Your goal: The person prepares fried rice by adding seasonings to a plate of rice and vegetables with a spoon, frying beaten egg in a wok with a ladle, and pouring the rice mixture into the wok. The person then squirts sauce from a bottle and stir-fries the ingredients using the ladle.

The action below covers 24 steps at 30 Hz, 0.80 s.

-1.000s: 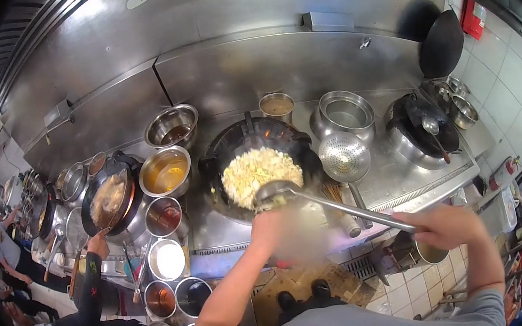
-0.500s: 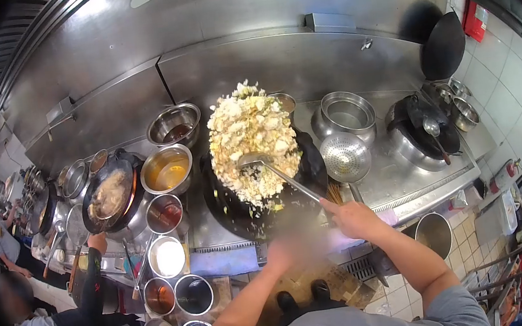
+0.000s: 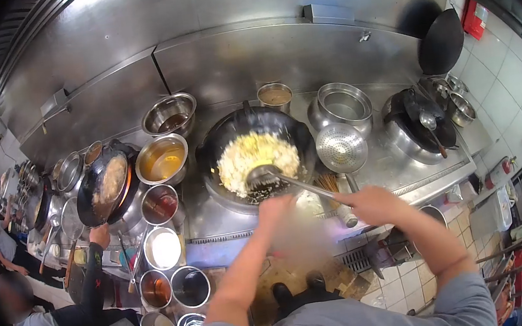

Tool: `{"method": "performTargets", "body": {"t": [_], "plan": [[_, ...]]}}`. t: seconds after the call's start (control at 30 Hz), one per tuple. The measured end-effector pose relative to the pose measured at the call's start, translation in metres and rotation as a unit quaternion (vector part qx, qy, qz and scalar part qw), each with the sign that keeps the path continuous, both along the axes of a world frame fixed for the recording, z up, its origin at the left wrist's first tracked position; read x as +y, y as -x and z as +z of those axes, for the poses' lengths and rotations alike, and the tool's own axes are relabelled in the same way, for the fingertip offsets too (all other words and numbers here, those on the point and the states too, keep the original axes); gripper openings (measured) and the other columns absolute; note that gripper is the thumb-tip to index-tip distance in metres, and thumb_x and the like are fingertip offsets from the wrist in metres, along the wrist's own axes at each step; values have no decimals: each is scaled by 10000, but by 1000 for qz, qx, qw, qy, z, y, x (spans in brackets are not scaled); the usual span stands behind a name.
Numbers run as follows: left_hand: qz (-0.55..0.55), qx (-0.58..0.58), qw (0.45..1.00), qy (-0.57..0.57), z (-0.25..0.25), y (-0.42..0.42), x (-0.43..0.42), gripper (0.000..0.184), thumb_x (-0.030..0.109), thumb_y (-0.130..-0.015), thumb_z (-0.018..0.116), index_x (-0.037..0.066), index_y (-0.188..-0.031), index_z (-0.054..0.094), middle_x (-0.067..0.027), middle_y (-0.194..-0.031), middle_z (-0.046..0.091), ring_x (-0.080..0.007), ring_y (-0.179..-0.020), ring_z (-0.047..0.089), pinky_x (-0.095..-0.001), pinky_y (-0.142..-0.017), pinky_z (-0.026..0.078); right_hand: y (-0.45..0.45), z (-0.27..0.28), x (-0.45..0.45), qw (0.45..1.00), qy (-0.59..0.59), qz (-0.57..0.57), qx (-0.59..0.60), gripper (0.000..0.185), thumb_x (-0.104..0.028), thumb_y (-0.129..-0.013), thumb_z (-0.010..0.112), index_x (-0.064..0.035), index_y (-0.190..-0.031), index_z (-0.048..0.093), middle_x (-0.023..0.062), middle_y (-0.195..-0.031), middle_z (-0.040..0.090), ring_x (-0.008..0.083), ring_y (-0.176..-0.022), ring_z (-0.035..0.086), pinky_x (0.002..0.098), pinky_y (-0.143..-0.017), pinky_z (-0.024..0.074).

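Note:
Fried rice with yellow egg (image 3: 259,157) lies in a large black wok (image 3: 207,146) in front of me. My left hand (image 3: 276,209) is closed at the wok's near edge; the exact grip is partly hidden and blurred. My right hand (image 3: 370,206) is wrapped round the handle of a metal ladle (image 3: 302,184). The ladle's bowl rests in the near part of the rice. To the right of the wok sits a perforated strainer (image 3: 341,147).
Left of the wok stand a bowl of yellow liquid (image 3: 162,161) and several seasoning pots (image 3: 162,248). A lidless steel pot (image 3: 343,105) and another wok (image 3: 420,116) are at right. On the left a co-worker's hand (image 3: 99,235) holds a wok of food (image 3: 94,195).
The rice has dropped from the air back into the wok. The wok now sits level and farther back, and my left hand has moved forward. The co-worker's wok is tilted more.

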<state>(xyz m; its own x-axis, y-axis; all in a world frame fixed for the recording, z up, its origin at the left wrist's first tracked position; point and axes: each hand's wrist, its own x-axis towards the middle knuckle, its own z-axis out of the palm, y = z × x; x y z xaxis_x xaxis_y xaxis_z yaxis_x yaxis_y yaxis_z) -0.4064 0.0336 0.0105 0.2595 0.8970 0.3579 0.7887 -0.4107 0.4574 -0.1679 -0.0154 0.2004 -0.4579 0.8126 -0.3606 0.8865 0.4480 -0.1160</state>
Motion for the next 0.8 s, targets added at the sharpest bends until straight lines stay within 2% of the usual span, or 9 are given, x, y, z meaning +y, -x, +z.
{"method": "performTargets", "body": {"t": [0.1, 0.27, 0.4, 0.47, 0.5, 0.6, 0.63, 0.73, 0.8], "plan": [[-20, 14, 999, -38, -56, -12, -36, 300, 360, -911, 539, 124, -811, 694, -172, -655, 633, -361, -603, 621, -476, -582, 494, 28, -52, 15, 998, -54, -27, 31, 636, -70, -810, 522, -188, -1420, 386, 212, -842, 640, 378, -766, 628, 462, -709, 502], [-22, 28, 999, -11, -19, 2, -32, 317, 364, -898, 555, 120, -738, 679, -147, -617, 620, -334, -585, 627, -455, -563, 504, 36, -59, 2, 990, -99, -35, 99, 580, -86, -859, 516, -161, -1419, 383, 202, -837, 636, 328, -693, 624, 436, -649, 511], [-14, -5, 999, -36, -21, 26, 29, 290, 357, -894, 559, 125, -756, 665, -117, -672, 631, -320, -659, 627, -449, -640, 485, 31, -58, 0, 888, 218, -257, 312, 445, -218, -942, 504, -95, -1364, 430, 89, -789, 580, 174, -576, 558, 356, -550, 504], [15, 34, 999, -11, -27, 25, 33, 243, 344, -874, 535, 141, -817, 656, -81, -762, 640, -299, -780, 620, -490, -758, 453, 20, -66, 9, 552, 447, -309, 633, 386, -269, -957, 493, -110, -1308, 472, 62, -876, 559, 169, -632, 564, 339, -573, 508], [39, 74, 996, 20, -29, 23, 32, 222, 332, -854, 512, 158, -879, 648, -46, -853, 649, -279, -902, 612, -530, -876, 421, 25, -52, 7, 516, 416, -278, 695, 424, -368, -954, 476, -88, -1272, 478, 47, -867, 551, 152, -690, 559, 323, -622, 503], [123, 76, 988, -49, -25, 9, 19, 255, 367, -888, 567, 152, -793, 668, -42, -793, 634, -256, -841, 594, -476, -847, 390, 29, -28, 29, 583, 236, -168, 759, 324, -248, -926, 560, -91, -1206, 513, 58, -950, 546, 154, -836, 559, 311, -710, 498], [138, 75, 986, -56, -24, 7, 15, 248, 367, -897, 554, 151, -845, 663, -59, -839, 621, -263, -876, 584, -507, -829, 393, 38, -24, 42, 716, 50, -106, 688, 156, -167, -892, 608, -78, -1017, 583, 69, -979, 552, 133, -876, 547, 288, -737, 472], [167, 69, 980, -90, -53, 7, 22, 248, 369, -909, 536, 151, -905, 654, -71, -881, 596, -260, -918, 568, -525, -827, 386, 71, -32, 110, 702, -224, -1, 676, 115, -89, -861, 633, -68, -774, 560, 53, -821, 574, 99, -728, 551, 250, -604, 445], [163, 64, 984, -13, -28, 6, 18, 246, 367, -920, 517, 156, -923, 644, -69, -901, 576, -258, -932, 561, -533, -826, 383, 95, -21, 170, 578, -2, -60, 814, 303, -112, -883, 613, -98, -622, 458, 4, -589, 510, 82, -507, 483, 235, -452, 364]]}}
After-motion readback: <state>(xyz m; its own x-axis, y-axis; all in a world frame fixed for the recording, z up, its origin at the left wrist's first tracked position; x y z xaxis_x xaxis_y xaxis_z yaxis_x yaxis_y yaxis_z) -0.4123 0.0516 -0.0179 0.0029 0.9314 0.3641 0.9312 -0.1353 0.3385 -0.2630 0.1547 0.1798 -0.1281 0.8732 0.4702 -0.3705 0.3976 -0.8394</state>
